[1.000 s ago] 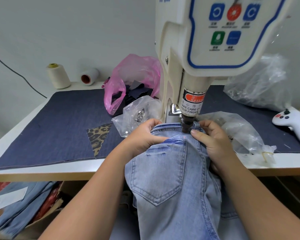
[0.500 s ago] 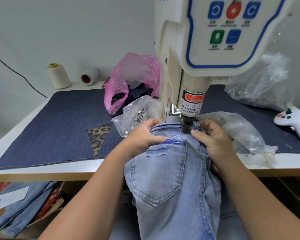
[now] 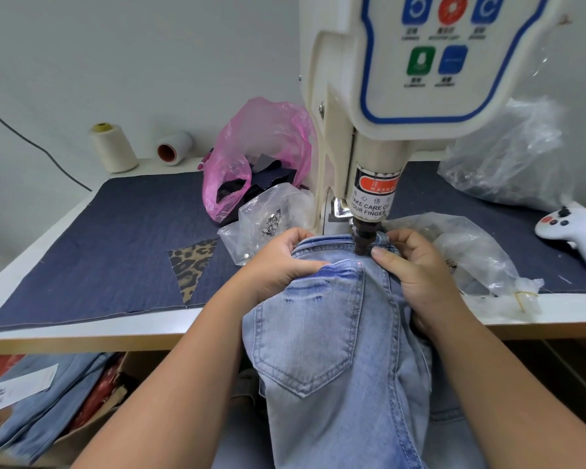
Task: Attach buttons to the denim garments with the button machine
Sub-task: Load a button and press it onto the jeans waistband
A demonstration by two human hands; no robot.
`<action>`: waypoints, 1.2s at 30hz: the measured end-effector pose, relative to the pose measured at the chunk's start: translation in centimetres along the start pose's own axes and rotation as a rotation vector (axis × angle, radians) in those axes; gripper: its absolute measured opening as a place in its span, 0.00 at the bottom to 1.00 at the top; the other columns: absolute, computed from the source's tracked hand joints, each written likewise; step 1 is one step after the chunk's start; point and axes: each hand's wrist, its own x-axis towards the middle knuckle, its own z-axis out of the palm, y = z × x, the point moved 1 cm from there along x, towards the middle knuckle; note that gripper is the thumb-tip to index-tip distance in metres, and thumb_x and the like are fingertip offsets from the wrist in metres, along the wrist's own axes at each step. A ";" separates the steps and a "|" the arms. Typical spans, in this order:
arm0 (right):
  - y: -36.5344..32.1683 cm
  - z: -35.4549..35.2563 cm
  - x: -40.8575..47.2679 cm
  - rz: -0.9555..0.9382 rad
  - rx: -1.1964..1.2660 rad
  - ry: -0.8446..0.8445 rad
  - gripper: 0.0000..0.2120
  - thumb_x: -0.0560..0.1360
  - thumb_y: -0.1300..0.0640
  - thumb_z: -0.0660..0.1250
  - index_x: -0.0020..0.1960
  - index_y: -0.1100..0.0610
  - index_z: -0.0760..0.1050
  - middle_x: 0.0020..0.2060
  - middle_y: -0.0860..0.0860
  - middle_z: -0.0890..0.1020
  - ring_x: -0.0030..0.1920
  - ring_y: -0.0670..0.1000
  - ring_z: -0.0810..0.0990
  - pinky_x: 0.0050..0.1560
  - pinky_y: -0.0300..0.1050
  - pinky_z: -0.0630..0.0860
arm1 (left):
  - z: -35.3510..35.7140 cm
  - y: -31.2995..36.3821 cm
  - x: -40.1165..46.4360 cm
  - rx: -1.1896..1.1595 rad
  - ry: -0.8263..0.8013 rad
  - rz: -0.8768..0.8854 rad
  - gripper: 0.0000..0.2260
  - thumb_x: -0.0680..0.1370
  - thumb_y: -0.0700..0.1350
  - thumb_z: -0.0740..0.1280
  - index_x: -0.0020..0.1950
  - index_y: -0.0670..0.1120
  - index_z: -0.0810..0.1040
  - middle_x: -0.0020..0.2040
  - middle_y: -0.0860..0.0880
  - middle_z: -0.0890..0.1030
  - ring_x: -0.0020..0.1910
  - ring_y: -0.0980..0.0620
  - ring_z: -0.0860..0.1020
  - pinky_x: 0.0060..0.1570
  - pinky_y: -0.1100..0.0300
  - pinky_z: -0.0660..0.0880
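Light blue jeans (image 3: 322, 336) hang off the table's front edge, back pocket up, with the waistband under the dark punch (image 3: 362, 239) of the cream button machine (image 3: 416, 72). My left hand (image 3: 278, 262) grips the waistband to the left of the punch. On the other side my right hand (image 3: 416, 269) pinches the waistband, thumb lying right beside the punch tip. The button itself is hidden under the punch. A clear bag of metal buttons (image 3: 268, 221) lies just behind my left hand.
A dark denim mat (image 3: 109, 245) with a leopard patch covers the table. At the back stand a pink bag (image 3: 257, 154), two thread cones (image 3: 114, 147) and crumpled clear bags (image 3: 508, 157). A white controller (image 3: 575, 228) lies at right. More jeans (image 3: 44, 407) sit below left.
Both hands keep their hold on the waistband at the punch. Nothing has visibly moved apart from a slight shift of the camera.
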 end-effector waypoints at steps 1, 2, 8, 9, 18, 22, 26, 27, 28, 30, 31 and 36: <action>0.0 0.0 0.0 0.000 0.001 0.000 0.10 0.74 0.64 0.72 0.51 0.53 0.77 0.46 0.51 0.86 0.48 0.51 0.84 0.51 0.48 0.80 | 0.0 0.0 0.0 -0.001 -0.001 0.000 0.20 0.65 0.49 0.76 0.54 0.50 0.77 0.42 0.63 0.84 0.43 0.65 0.81 0.40 0.72 0.75; 0.1 0.0 0.0 0.000 0.002 -0.001 0.10 0.74 0.64 0.72 0.51 0.53 0.77 0.46 0.51 0.86 0.47 0.51 0.84 0.50 0.48 0.80 | -0.1 0.0 0.0 0.002 -0.003 -0.001 0.19 0.65 0.49 0.76 0.54 0.51 0.77 0.42 0.64 0.84 0.43 0.65 0.81 0.41 0.72 0.75; -0.1 0.0 0.0 -0.012 0.016 -0.012 0.09 0.74 0.65 0.71 0.50 0.53 0.77 0.44 0.48 0.86 0.45 0.48 0.85 0.44 0.41 0.81 | -0.2 -0.4 0.3 0.006 -0.007 -0.010 0.13 0.74 0.38 0.75 0.55 0.47 0.76 0.43 0.61 0.83 0.42 0.65 0.81 0.42 0.72 0.76; -0.1 0.1 0.0 -0.015 0.019 -0.011 0.09 0.74 0.65 0.71 0.50 0.53 0.77 0.43 0.48 0.86 0.44 0.48 0.84 0.44 0.40 0.81 | -0.2 -0.4 0.4 0.007 -0.007 -0.006 0.13 0.74 0.38 0.75 0.55 0.47 0.76 0.44 0.60 0.83 0.42 0.65 0.81 0.41 0.72 0.75; -0.4 0.2 -0.1 -0.030 0.004 -0.020 0.09 0.75 0.66 0.70 0.51 0.55 0.77 0.41 0.45 0.86 0.42 0.44 0.84 0.41 0.36 0.79 | -0.2 -0.5 0.4 0.000 -0.002 0.001 0.13 0.74 0.37 0.74 0.55 0.46 0.76 0.46 0.57 0.82 0.41 0.67 0.80 0.40 0.73 0.75; -0.3 0.2 -0.2 -0.024 0.001 -0.012 0.09 0.75 0.66 0.70 0.52 0.56 0.77 0.42 0.47 0.86 0.44 0.46 0.84 0.43 0.37 0.80 | -0.2 -0.5 0.4 -0.009 -0.002 0.001 0.13 0.74 0.37 0.74 0.54 0.47 0.76 0.45 0.58 0.82 0.41 0.66 0.81 0.39 0.73 0.75; -0.4 0.3 -0.1 -0.023 -0.004 -0.014 0.09 0.75 0.66 0.70 0.53 0.57 0.77 0.42 0.47 0.86 0.44 0.46 0.84 0.44 0.38 0.80 | -0.2 -0.4 0.4 -0.005 -0.004 0.004 0.13 0.74 0.37 0.74 0.54 0.47 0.76 0.46 0.58 0.82 0.41 0.66 0.81 0.40 0.73 0.75; -0.4 0.3 -0.1 -0.024 -0.006 -0.014 0.09 0.75 0.66 0.70 0.52 0.57 0.76 0.42 0.46 0.86 0.43 0.45 0.84 0.43 0.37 0.80 | -0.2 -0.4 0.4 -0.006 -0.004 0.004 0.12 0.74 0.36 0.74 0.54 0.47 0.76 0.46 0.58 0.82 0.41 0.66 0.81 0.40 0.73 0.75; -0.4 0.3 -0.1 -0.025 -0.006 -0.014 0.09 0.75 0.67 0.70 0.52 0.56 0.76 0.41 0.46 0.86 0.43 0.45 0.84 0.43 0.37 0.80 | -0.2 -0.4 0.4 -0.006 -0.004 0.003 0.12 0.74 0.36 0.74 0.54 0.47 0.76 0.46 0.58 0.82 0.41 0.65 0.81 0.41 0.72 0.76; -0.4 0.3 -0.1 -0.022 -0.004 -0.014 0.09 0.75 0.67 0.70 0.52 0.56 0.76 0.42 0.46 0.86 0.43 0.45 0.84 0.43 0.37 0.80 | -0.2 -0.4 0.4 -0.002 -0.004 0.005 0.12 0.74 0.37 0.74 0.54 0.47 0.76 0.46 0.57 0.82 0.42 0.65 0.81 0.42 0.72 0.76; -0.4 0.3 -0.1 -0.020 -0.003 -0.014 0.09 0.75 0.67 0.70 0.52 0.56 0.76 0.42 0.46 0.86 0.44 0.45 0.84 0.44 0.37 0.80 | -0.2 -0.4 0.3 -0.001 -0.004 0.007 0.12 0.74 0.37 0.74 0.53 0.47 0.76 0.46 0.58 0.82 0.42 0.65 0.81 0.41 0.72 0.76; -0.4 0.4 -0.2 -0.015 0.008 -0.014 0.09 0.75 0.67 0.69 0.53 0.58 0.76 0.41 0.45 0.86 0.42 0.45 0.84 0.42 0.37 0.80 | -0.2 -0.4 0.3 0.008 -0.005 0.012 0.12 0.74 0.37 0.74 0.52 0.49 0.76 0.44 0.60 0.83 0.42 0.65 0.81 0.42 0.72 0.75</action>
